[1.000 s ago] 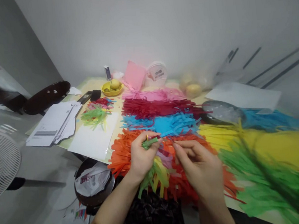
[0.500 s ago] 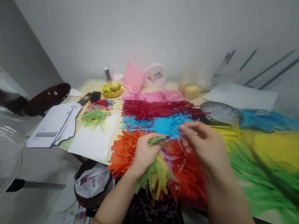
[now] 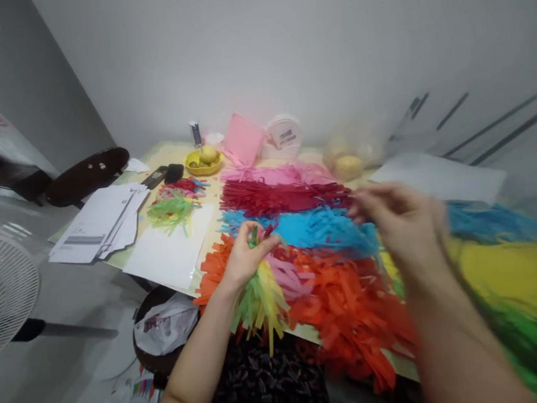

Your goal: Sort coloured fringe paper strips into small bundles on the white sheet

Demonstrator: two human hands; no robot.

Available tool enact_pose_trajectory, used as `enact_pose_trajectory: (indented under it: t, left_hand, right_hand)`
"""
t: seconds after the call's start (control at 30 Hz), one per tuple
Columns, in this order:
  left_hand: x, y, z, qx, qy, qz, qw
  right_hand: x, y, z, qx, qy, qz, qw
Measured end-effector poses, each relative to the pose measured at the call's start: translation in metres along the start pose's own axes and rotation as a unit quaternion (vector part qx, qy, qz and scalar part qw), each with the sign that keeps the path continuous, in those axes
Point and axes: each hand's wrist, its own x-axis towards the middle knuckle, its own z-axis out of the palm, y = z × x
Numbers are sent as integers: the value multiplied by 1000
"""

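Nearest me, the orange strips [image 3: 351, 320] spill over the near edge of the tabletop [image 3: 167, 152]. If I bump them, they might slide right off. The white fan [image 3: 1, 284] is on the left. I can't tell if it is on, but its wind could blow loose strips about. A bit farther in, the bunch of paper strips [image 3: 261, 297], green, yellow and pink, hangs down from my left fingers [image 3: 264, 248]. They are closed around its top. If they squeeze too softly, strips could slip out; too hard, and the thin paper might squash or rip. Over to the right, my right fingers [image 3: 369, 200] are bent close together by the right end of the blue strips [image 3: 304, 225]. They look blurry, so I can't tell if they have hold of anything. A quick swing there could drag the blue strips, or the dark red strips [image 3: 287, 194] just beyond, into a muddle.
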Motion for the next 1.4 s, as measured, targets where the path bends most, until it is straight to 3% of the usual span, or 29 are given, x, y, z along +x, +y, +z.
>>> enact_pose_trajectory:
  t: [0.13, 0.3, 0.4, 0.63, 0.8, 0.97, 1.03, 1.13, 1.3, 1.4]
  left_hand:
    - [-10, 4, 1, -8, -116, -22, 993]
    - [-13, 3, -1, -11, -189, -47, 981]
    - [-14, 1, 1, -38, -186, -49, 981]
    - [-16, 0, 2, -61, -101, -5, 993]
    - [-17, 4, 0, -85, -100, -57, 990]
    - [-19, 2, 2, -70, -75, -59, 993]
    - [-21, 4, 3, -71, -100, -54, 991]
    - [-24, 9, 5, -65, -144, -62, 985]
    - [-26, 13, 10, 9, -158, -60, 986]
    - [-22, 4, 11, 31, -172, -62, 983]
  right_hand:
    - [-39, -2, 35, -17, -196, 33, 980]
    - [-52, -4, 44, 48, -280, 52, 957]
    - [-57, -4, 45, 44, -230, 49, 971]
    - [-76, -4, 36, -61, -80, 18, 995]
    - [-83, -4, 27, -145, -140, -7, 979]
    - [-88, -8, 29, -170, -135, -11, 976]
    - [-89, -9, 28, -170, -139, 1, 976]
    - [-87, -7, 27, -123, -152, 49, 979]
    - [-78, 4, 28, 20, -211, 141, 967]
    - [-70, 4, 26, 50, -156, 139, 977]
